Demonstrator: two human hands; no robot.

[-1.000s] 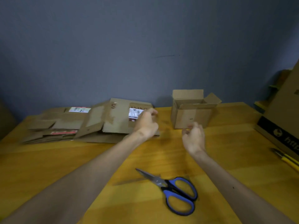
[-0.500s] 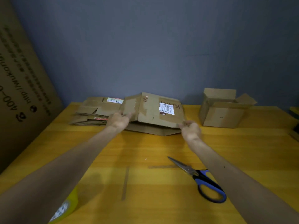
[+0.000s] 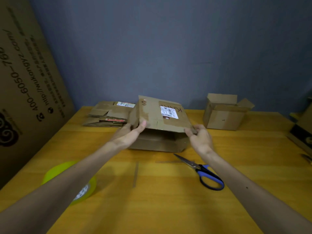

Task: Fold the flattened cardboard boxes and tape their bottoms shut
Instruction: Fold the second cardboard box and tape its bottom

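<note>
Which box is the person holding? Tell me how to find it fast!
Look at the yellow wooden table before the blue-grey wall. Near its middle, between the stack of flattened cardboard boxes and the small open cardboard box, is a half-opened brown cardboard box, gripped by the left hand and right hand. Only it has a white shipping label beside a handwritten S.

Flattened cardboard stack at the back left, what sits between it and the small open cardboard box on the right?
In the head view, a half-opened brown cardboard box with a white label, held by the left hand and right hand.
</note>
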